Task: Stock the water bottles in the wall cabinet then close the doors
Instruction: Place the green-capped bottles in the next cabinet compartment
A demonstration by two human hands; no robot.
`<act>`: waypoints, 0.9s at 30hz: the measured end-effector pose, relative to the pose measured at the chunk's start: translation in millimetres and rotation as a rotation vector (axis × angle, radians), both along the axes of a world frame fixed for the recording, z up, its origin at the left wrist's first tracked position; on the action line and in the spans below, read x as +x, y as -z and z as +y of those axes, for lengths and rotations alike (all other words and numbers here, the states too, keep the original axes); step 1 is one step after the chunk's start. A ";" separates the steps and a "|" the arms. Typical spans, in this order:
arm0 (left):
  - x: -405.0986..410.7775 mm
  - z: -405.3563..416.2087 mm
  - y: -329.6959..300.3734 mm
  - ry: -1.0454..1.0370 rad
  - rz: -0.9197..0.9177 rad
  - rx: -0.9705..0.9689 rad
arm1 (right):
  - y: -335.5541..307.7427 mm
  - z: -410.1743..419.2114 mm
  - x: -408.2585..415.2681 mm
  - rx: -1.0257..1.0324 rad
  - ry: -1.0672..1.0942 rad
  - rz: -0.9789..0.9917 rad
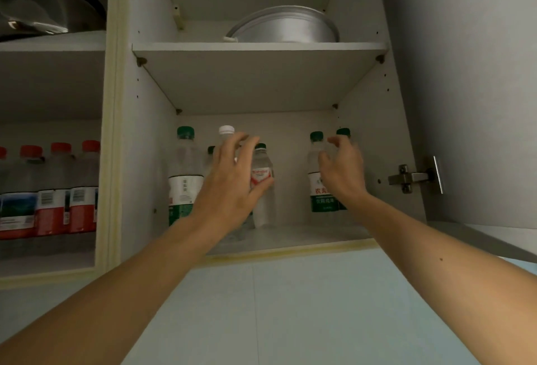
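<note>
A: Where are the hands?

B: Both are up inside the lower shelf (290, 236) of the wall cabinet (145, 88). The left hand (232, 181) has its fingers wrapped round a small bottle (263, 190) with a red-and-white label, thumb on the label. The right hand (343, 167) is loosely spread just in front of a green-capped bottle (318, 178) at the right; I cannot tell whether it touches it, but it holds nothing.

A: And the rest of the water?

B: A tall green-capped bottle (184, 173) stands at the left, a white-capped one (226, 132) shows behind the left hand, and another green cap (343, 132) sits far right. In the next compartment to the left, red-capped bottles (58, 190) stand in a row.

A: What could go wrong?

B: I'd say the bottles stand close together, so a wrist brushing one while pulling out could topple it into its neighbours. The small bottle sits near the front edge; let go while tilted, it could roll out. The door (465, 88) at the right stands open, not yet shut.

A: Any writing?

B: Chinese characters on the green labels, too blurred to read. The red label's word is unreadable too.
</note>
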State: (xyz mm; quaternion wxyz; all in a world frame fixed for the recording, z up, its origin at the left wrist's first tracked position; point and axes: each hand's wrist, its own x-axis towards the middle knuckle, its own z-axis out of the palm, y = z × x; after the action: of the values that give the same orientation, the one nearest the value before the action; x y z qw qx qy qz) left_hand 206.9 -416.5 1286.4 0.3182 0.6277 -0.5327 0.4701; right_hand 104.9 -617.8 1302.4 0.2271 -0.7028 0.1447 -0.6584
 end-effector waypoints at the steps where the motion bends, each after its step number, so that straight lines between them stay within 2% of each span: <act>1: -3.6 -11.6 -0.5 0.011 -0.006 0.042 | 1.2 -8.4 -3.2 0.032 0.001 -0.006; 4: -7.5 -49.5 -3.3 0.029 0.053 0.179 | 5.0 -28.7 -7.5 0.126 -0.015 0.036; 11: -4.3 -129.2 -23.8 0.165 0.475 0.301 | 14.3 -60.4 -1.5 0.361 -0.115 0.131; 14: -2.1 -151.9 -33.0 0.191 0.569 0.360 | 18.2 -72.5 -2.3 0.410 -0.104 0.176; 18: 3.1 -166.9 -36.2 0.272 0.594 0.448 | 19.2 -80.8 -6.9 0.411 -0.107 0.294; 22: 15.8 -171.0 -33.0 0.298 0.573 0.426 | 18.6 -82.0 -6.8 0.384 -0.106 0.385; 27: 39.8 -168.5 -36.7 0.159 0.511 0.401 | 8.4 -77.6 6.5 0.357 -0.139 0.539</act>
State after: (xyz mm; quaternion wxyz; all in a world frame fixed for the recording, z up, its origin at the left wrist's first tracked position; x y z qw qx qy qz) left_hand 246.8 -585.0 1323.1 0.3473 0.7319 -0.5649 0.1570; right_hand 111.4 -695.3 1293.9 0.3445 -0.8091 0.2643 -0.3960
